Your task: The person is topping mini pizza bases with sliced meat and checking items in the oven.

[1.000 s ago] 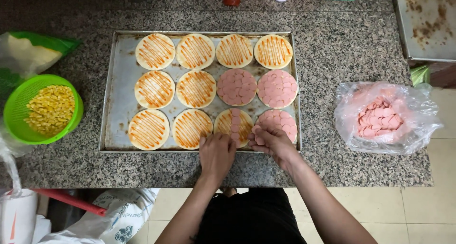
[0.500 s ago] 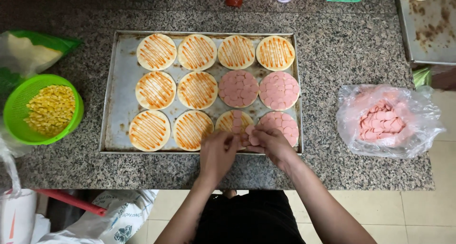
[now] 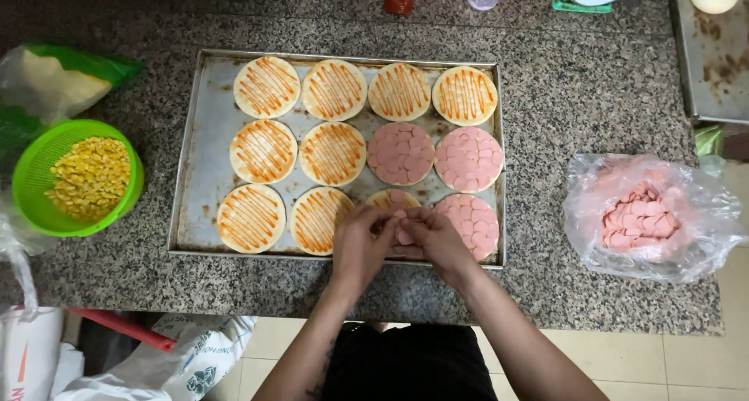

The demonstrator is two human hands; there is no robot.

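A metal baking tray [image 3: 204, 143] holds rows of small round pizza bases striped with orange sauce. Three bases at the right [image 3: 469, 158] are covered with pink sausage slices. My left hand [image 3: 360, 241] and my right hand [image 3: 434, 239] meet over the front-row base [image 3: 388, 199], third from the left, and hide most of it. Both hands pinch pink sausage slices [image 3: 404, 235] between their fingertips just above that base.
A clear plastic bag of pink sausage slices [image 3: 649, 216] lies on the granite counter to the right. A green colander of corn kernels [image 3: 84, 178] stands at the left, with a bag of grated cheese [image 3: 55, 77] behind it. Another tray [image 3: 706, 58] sits far right.
Both hands have drawn together over the third front-row base, now holding sausage slices between them. The tray and bag have not moved.
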